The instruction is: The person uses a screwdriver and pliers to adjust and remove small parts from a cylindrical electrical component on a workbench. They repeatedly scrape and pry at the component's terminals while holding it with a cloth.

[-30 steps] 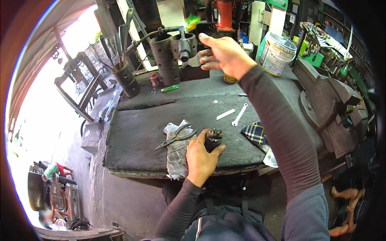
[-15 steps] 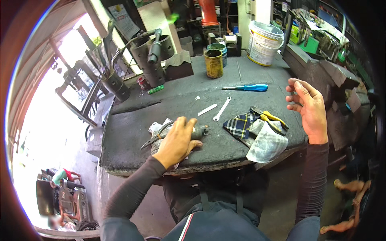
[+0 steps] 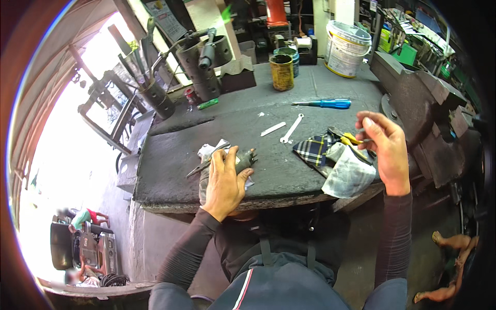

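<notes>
My left hand (image 3: 226,187) is wrapped over a grey cylindrical metal part (image 3: 245,161) with small prongs at its right end. A white rag (image 3: 211,149) lies under and beside it. Long-nose pliers (image 3: 198,169) stick out on the left of this hand, their handles partly covered by the fingers. My right hand (image 3: 385,150) is raised at the bench's right side, fingers half curled and apart, with nothing visible in it. Below and left of it lie yellow-handled pliers (image 3: 350,139), a plaid cloth (image 3: 311,150) and a pale rag (image 3: 350,174).
A small wrench (image 3: 293,128), a white stick (image 3: 273,129) and a blue screwdriver (image 3: 330,104) lie mid-bench. Behind stand a yellow can (image 3: 282,75) and a white bucket (image 3: 346,54). A large vise (image 3: 429,111) stands right, a tool holder (image 3: 157,98) left.
The view has shifted, so the bench items sit slightly differently in the picture. My right hand has come nearer to the yellow-handled pliers and rags. My left hand stays on the cylindrical part.
</notes>
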The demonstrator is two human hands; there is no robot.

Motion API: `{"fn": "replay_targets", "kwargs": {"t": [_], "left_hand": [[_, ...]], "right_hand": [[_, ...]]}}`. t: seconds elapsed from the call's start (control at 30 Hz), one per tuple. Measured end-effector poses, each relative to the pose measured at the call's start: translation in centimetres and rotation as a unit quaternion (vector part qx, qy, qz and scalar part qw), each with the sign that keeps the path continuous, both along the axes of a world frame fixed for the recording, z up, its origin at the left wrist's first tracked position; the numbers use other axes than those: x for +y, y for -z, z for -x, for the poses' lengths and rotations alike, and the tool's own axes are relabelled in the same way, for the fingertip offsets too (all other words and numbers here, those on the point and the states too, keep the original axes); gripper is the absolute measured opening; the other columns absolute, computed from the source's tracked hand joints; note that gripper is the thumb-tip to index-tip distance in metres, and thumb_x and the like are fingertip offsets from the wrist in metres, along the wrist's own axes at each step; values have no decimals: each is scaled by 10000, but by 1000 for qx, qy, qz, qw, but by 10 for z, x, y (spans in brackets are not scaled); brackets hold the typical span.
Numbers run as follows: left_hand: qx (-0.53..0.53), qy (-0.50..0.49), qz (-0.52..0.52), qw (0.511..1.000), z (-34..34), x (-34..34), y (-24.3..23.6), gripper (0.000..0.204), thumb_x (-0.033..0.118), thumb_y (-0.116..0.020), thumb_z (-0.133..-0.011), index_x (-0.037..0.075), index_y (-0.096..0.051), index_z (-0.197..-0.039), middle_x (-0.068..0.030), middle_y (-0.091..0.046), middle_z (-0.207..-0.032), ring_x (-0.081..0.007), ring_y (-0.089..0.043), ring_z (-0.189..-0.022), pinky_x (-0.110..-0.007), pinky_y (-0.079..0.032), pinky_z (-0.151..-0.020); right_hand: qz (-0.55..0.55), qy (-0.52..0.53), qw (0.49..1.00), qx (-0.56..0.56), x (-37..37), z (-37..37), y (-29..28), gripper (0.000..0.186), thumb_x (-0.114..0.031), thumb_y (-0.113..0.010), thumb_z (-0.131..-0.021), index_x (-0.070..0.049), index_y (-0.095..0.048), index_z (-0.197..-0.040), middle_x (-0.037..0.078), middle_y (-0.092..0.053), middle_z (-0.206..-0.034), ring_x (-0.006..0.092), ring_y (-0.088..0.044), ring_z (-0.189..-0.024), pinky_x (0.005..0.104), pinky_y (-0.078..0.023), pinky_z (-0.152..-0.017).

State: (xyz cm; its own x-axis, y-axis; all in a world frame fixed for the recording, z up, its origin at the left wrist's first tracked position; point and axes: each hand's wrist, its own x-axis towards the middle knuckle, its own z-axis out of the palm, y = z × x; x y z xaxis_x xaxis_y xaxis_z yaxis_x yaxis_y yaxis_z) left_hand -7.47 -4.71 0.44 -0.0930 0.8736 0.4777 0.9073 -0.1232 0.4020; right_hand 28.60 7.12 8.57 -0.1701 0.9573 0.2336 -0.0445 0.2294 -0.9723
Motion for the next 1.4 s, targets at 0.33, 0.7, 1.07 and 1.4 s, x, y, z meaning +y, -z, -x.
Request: {"fn": "replay_targets", "kwargs": {"t": [0.33,0.7,1.07,1.4], "left_hand": [[-284,-8,-165,944,-10,-82,1,791,196,-1011,-771,2,-612,-1426,-171,-550,-1357,-337,-577,-1266,-414,-497,-1091],[-232,-20,-239,943,21,-122,-8,820,50,-1013,-756,31,-479,-1379,-180,-517,-1388,-253,-629,-1227,-407,-556,-1042],[-293,23,-217,931,19,-113,3,919,7,-1034,-707,67,-419,-1388,-220,-607,-1389,-194,-644,-1110,-356,-569,-973],[-405,56,-176,895,4,-57,24,820,-14,-1024,-700,55,-503,-1329,-152,-674,-1337,-194,-694,-1114,-342,-579,-999]], "right_hand": [[-181,-128,940,-259,-11,117,33,233,-139,-765,-975,-7,-777,-1166,129,-760,-986,248,-718,-861,360,-559,-780],[-420,-260,725,-480,-8,307,67,469,-183,-747,-869,-51,-691,-1317,150,-737,-1223,364,-685,-1193,532,-504,-1033],[-420,-143,838,-318,14,256,49,281,-149,-688,-985,20,-670,-1208,246,-730,-1111,438,-725,-978,508,-584,-843],[-159,-103,906,-380,-88,106,17,299,-30,-782,-942,-19,-531,-1103,147,-682,-913,290,-649,-744,406,-530,-695]]}}
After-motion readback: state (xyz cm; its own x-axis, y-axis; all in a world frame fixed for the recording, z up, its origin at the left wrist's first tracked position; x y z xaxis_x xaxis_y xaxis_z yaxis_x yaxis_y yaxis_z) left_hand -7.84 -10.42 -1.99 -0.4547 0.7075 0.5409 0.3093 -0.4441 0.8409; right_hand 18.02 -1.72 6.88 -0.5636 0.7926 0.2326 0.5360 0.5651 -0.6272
